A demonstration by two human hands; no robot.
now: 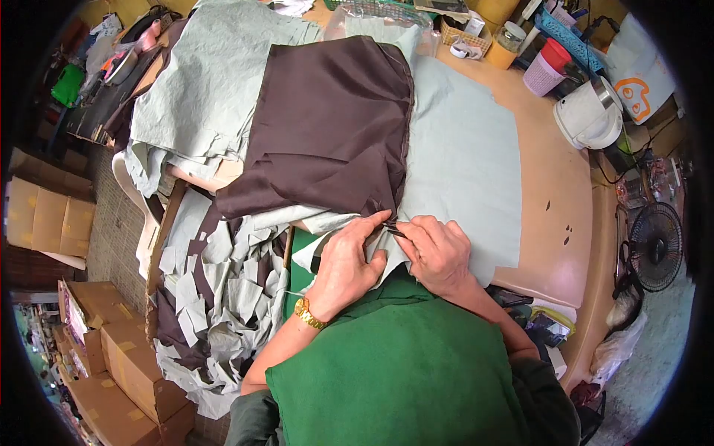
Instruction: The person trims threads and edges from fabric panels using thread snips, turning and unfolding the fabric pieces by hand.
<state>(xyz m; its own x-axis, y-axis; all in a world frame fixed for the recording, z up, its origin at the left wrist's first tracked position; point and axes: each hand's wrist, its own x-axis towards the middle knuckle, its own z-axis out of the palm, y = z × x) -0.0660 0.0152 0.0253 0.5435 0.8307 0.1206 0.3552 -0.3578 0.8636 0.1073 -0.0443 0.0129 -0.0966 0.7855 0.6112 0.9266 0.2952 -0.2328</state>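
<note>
Dark brown fabric [327, 126] lies over pale grey-green fabric [465, 163] on the table. At the brown fabric's lower corner, my left hand [346, 260], with a gold watch on the wrist, pinches the cloth edge between thumb and fingers. Close beside it on the right, my right hand [436, 253] is closed around a small dark tool [396, 231], its tip at the cloth edge. The tool's full shape is hidden by the fingers. Pale cloth hangs below both hands over the green cloth on my lap.
A box of fabric scraps [230, 297] stands left of my lap. More pale cloth [208, 82] covers the table's [558, 201] left part. A kettle [590, 115], pink cup [545, 74] and jar [506, 44] stand at the back right. A black fan [656, 247] is at the far right; cardboard boxes [134, 364] are lower left.
</note>
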